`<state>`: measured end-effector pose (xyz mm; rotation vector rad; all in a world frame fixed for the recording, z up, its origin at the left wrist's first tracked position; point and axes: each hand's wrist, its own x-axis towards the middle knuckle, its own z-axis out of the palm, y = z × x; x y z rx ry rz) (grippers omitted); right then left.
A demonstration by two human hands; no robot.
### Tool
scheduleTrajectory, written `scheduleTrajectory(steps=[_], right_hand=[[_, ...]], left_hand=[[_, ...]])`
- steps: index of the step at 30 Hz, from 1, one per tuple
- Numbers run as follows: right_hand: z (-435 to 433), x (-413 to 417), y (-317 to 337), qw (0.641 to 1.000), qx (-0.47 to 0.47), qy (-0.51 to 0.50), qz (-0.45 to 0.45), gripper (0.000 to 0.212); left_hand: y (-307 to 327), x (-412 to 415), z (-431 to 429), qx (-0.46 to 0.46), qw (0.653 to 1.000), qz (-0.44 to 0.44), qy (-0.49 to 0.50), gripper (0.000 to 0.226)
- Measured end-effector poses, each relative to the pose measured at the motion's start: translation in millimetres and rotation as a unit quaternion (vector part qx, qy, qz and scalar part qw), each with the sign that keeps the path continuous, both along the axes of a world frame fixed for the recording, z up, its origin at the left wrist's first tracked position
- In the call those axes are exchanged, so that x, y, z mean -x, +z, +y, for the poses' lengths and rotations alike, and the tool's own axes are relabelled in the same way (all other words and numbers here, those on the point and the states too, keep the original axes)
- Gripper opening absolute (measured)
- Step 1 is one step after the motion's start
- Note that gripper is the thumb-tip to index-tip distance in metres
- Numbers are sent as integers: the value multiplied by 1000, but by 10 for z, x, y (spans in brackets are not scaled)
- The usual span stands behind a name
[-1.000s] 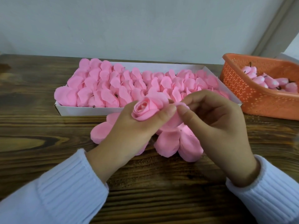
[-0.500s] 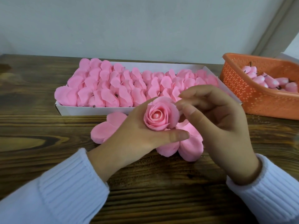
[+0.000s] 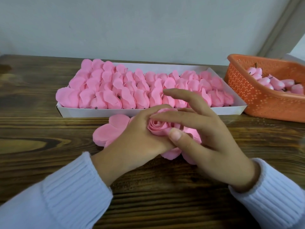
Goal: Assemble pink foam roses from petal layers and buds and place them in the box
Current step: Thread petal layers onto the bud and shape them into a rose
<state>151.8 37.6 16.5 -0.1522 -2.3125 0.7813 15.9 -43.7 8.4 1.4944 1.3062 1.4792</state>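
Left hand [image 3: 137, 139] cups the pink foam rose [image 3: 158, 128] from below and from the left, its fingers curled round the bloom, holding it just above the dark wooden table [image 3: 49, 146]. Right hand [image 3: 206, 141] comes in from the other side: its thumb presses the near edge of the rose and its forefinger lies across the far side, so the flower is pinched between them while the other fingers fan out straight. The rose faces up, its spiral centre showing between the two hands.

Under the hands, flat pink foam petal layers [image 3: 109, 131] lie on the table, one poking out to the left and more showing beneath the wrists.

Just behind the hands sits the long white cardboard box [image 3: 99, 111], packed with rows of finished pink roses [image 3: 132, 90] lying on their sides, and petals spill over its left end. Off to the right, close to the box's corner, stands the orange perforated plastic basket [image 3: 257, 96], with a heap of closed pink foam buds [image 3: 277, 83] inside.
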Motion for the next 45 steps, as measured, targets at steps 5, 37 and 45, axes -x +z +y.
scheduleTrajectory(steps=[5,37,45], right_hand=[[-35,22,-21,975,202,45,86,35],[-86,129,-105,782,593,191,-21,27],[-87,137,-109,778,600,187,-8,26]], left_hand=[[-2,9,35,-43,997,-53,-31,12],[54,-80,1,28,972,-233,-19,17],[10,-79,12,34,976,-210,-33,20]])
